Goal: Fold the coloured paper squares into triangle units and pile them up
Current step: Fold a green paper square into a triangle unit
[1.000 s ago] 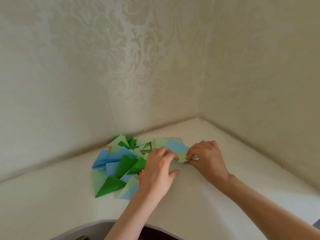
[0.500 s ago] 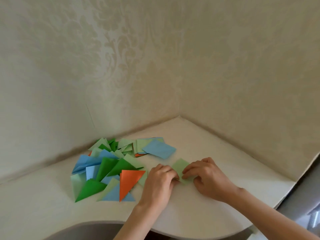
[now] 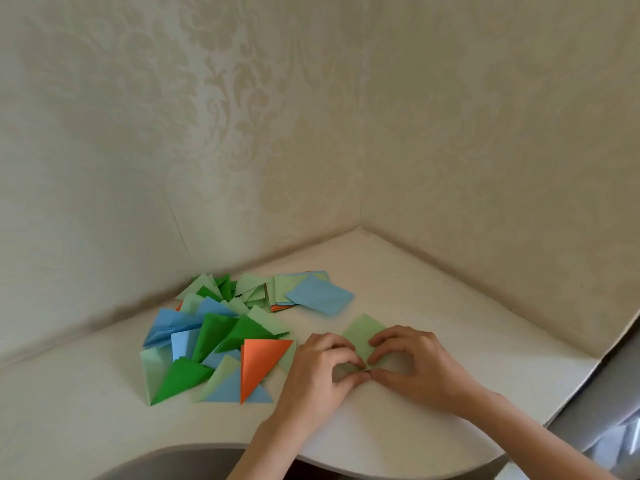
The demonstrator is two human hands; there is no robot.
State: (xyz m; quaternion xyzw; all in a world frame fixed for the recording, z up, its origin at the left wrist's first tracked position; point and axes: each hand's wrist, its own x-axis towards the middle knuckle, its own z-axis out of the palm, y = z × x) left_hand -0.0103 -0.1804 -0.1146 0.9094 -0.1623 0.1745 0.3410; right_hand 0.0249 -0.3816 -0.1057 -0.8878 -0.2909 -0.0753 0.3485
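I see both hands low in the centre of the frame, meeting over a pale green paper square [image 3: 364, 336] that lies on the white corner bench [image 3: 433, 292]

Left hand [image 3: 320, 367]: grip is narrow, fingers curled, tips pinching the near corner of the pale green sheet. Right hand [image 3: 412, 362]: same story, thumb and forefinger nipped onto the paper where the two hands touch. The far half of the sheet pokes out above the knuckles; the near part is hidden beneath the fingers, so I cannot tell how far the crease has gone

Left of centre sits the loose pile of folded triangle units [image 3: 207, 344], greens and blues, with an orange triangle unit [image 3: 258, 363] on its right edge, just beside the left hand. Above the hands, mid-frame, lies the stack of unfolded squares with a light blue paper square [image 3: 320, 294] on top

Risks, as I judge them:
- corners brought together off-line, giving a skewed triangle; cause would be the paper sliding on the smooth bench while both grips work one small spot
- thin paper creasing in the wrong place if pressed before edges line up
- left wrist brushing the orange unit and scattering the pile, since they are so close
- the finished unit dropped short of the pile, leaving it stray
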